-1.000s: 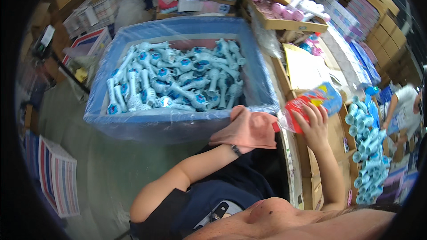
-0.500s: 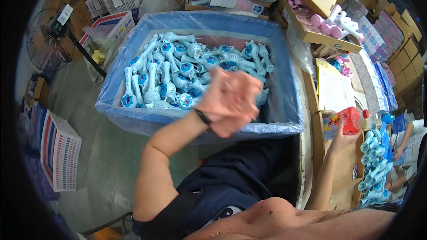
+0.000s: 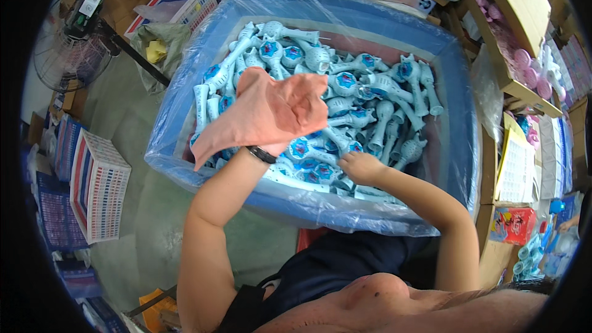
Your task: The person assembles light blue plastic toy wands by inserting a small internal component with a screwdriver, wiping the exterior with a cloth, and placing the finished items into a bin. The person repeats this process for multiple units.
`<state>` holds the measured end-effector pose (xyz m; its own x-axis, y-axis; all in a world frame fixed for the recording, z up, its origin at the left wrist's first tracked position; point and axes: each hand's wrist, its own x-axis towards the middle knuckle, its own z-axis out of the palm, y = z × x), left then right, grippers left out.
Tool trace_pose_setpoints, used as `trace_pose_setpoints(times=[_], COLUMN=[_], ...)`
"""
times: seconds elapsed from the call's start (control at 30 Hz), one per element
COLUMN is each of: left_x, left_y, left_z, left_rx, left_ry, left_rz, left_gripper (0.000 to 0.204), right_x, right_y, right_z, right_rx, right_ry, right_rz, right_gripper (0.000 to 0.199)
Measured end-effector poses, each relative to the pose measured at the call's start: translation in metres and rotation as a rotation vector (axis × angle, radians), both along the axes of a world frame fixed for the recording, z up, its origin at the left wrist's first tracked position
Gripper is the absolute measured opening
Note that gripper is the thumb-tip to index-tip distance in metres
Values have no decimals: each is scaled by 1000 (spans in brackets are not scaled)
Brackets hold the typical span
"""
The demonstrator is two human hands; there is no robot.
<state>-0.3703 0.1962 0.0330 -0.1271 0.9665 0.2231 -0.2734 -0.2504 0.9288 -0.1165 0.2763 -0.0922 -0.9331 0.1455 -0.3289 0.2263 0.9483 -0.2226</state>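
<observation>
A pink cloth [image 3: 274, 108] drapes over my left hand [image 3: 275, 147], which holds it above the left part of a large plastic-lined blue bin [image 3: 459, 111]. The cloth hides most of those fingers. Many light-blue plastic toy pieces, each with a rounded head and flared handle, fill the bin; some heads carry coloured stickers. My right hand [image 3: 364, 168] reaches in at the near side, its fingers curled down around the end of one light-blue toy piece [image 3: 338, 139]. Its fingertips are partly hidden.
Right of the bin stand a red bottle [image 3: 515, 225], a paper sheet [image 3: 517, 163] and a carton of pink toy pieces [image 3: 529, 68]. A standing fan [image 3: 74, 55] and a plastic crate [image 3: 102, 188] are at the left. Another person's hand [image 3: 570, 223] shows at far right.
My right hand has let go of the red bottle at the right and moved left into the bin. My left hand and the cloth have shifted left and up; the view has turned.
</observation>
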Motion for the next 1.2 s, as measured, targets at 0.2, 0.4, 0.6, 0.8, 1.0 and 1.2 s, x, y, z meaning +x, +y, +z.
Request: trace_pose_setpoints(times=[0.2,0.4,0.6,0.8,1.0,1.2], left_x=[9,15,2,7,19,16], left_y=[4,5,12,8,4,15], left_z=[18,12,3,24,27,18], left_rx=[-383,-336,-177,-361,-448,-325], left_ry=[-1087,-1012,-1194,-1011,-964,-1066], left_rz=[-51,-137,-495,-220,45,-376], left_gripper=[61,76,65,49,46,48], right_x=[-116,-108,-51,76,60,-73], right_y=[16,22,28,84,74,13], right_z=[-118,-129,-83,-32,-5,-82], right_rx=[-139,152,-406,-350,290,7], right_ry=[97,50,-591,-632,157,63], right_rz=[-172,-84,-329,-566,-386,-19], right_gripper=[84,88,68,84,48,41])
